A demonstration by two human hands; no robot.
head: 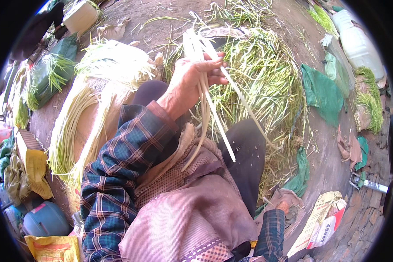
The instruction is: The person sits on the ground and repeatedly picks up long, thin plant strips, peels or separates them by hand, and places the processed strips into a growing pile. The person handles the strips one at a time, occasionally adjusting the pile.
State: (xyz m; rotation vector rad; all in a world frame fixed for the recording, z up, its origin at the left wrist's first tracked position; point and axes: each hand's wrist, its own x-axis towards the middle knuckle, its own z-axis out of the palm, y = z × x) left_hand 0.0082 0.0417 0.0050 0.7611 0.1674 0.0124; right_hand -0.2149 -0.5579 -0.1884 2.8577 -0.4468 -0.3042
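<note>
My left hand (pixel 191 73) is raised in front of my lap, its fingers closed around a few long pale vegetable stalks (pixel 220 121). Their thick white ends rise above the hand, while thin ends hang towards my knee. A wrist and part of my right hand (pixel 283 207) show at the lower right, beside a dirty tan cloth (pixel 296 202); its fingers are mostly hidden. Left of my knee lies a bundle of similar stalks (pixel 113 60), white on top and pale green at the ends. More long stalks (pixel 65 127) curve down over a tan surface.
A heap of green leafy trimmings (pixel 265 72) lies ahead of my knees. Green cloth (pixel 322 93) and a printed paper sack (pixel 327 217) lie to the right. At left are a blue plastic container (pixel 46 219), a yellow sack (pixel 37 172) and green-wrapped bundles (pixel 57 70).
</note>
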